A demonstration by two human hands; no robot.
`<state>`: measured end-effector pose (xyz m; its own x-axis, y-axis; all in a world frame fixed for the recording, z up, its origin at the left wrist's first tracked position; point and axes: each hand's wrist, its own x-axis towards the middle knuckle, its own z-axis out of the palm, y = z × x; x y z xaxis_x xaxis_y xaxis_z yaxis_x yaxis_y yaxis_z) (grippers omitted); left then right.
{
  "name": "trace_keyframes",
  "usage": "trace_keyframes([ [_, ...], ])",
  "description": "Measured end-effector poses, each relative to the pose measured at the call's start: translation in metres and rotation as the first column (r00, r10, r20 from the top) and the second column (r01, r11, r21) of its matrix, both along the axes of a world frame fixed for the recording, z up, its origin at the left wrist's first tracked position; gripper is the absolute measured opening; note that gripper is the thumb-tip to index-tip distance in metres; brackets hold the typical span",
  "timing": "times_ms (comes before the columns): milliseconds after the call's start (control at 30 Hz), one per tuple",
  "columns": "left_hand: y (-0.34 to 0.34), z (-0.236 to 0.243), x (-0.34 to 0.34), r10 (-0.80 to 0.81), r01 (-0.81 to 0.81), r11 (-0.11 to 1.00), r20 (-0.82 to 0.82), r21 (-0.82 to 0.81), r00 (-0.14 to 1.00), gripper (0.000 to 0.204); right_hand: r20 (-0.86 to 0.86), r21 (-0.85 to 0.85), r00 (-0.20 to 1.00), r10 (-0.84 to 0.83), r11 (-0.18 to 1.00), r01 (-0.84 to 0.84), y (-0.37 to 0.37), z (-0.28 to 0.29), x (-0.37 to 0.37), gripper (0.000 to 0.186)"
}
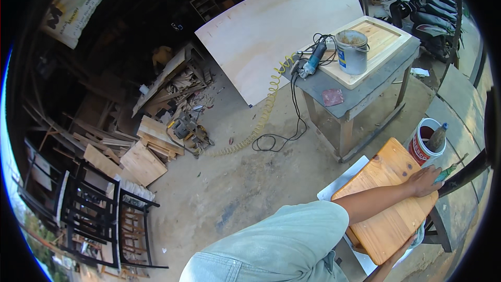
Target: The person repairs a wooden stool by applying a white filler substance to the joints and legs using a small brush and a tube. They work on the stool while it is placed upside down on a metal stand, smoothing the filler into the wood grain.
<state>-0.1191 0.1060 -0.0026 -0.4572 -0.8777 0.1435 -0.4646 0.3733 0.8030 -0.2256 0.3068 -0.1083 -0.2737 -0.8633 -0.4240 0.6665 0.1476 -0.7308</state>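
An amber board [386, 230] is tended at the lower right of an open workshop, set over a white sheet [342, 178] and just beside a red-and-white tub [419, 149]. The left hand [424, 180] is laid at its far edge, fingers bent and pointed toward a green item [445, 173]; whether that item is gripped cannot be told. The near edge is met by the right hand [401, 257], which is partly hidden by the board, so how far its fingers are closed cannot be told either. The upper face is seen to be smooth and evenly toned, with grain and a few dark spots left visible; by that look, the work on this side is judged well advanced. No bare patch can be made out, while the underside is hidden, and what is left there cannot be judged. Behind, a worktop [373, 90] is occupied by a grinder [313, 61], a pail [353, 56] and a pale framed panel [383, 31], apparently uncoated by comparison. Across the floor, a yellow hose [271, 94] is strung in coils, and black frames [88, 206] are grouped at the left.
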Motion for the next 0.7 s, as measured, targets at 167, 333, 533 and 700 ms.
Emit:
trace_keyframes([
  [167,-0.005,-0.015,-0.005,0.030,-0.030,0.998,-0.002,-0.047,1.000,0.055,-0.050,-0.147,0.991,0.125,0.980,-0.131,-0.122,-0.021,-0.053,0.080],
  [333,-0.007,-0.006,-0.018,-0.051,0.051,0.999,-0.009,0.005,0.999,0.056,-0.093,-0.174,0.991,0.099,0.978,-0.114,-0.146,-0.050,-0.107,0.077],
  [533,-0.004,-0.010,-0.004,0.020,-0.019,0.999,0.011,-0.031,1.000,0.055,-0.054,0.181,0.996,-0.071,0.980,0.080,-0.016,0.021,-0.001,0.072],
  [700,-0.001,0.002,-0.002,-0.012,0.012,1.000,0.039,-0.011,0.999,0.055,-0.066,0.259,0.985,0.158,0.956,-0.136,-0.001,0.009,0.045,0.070],
])
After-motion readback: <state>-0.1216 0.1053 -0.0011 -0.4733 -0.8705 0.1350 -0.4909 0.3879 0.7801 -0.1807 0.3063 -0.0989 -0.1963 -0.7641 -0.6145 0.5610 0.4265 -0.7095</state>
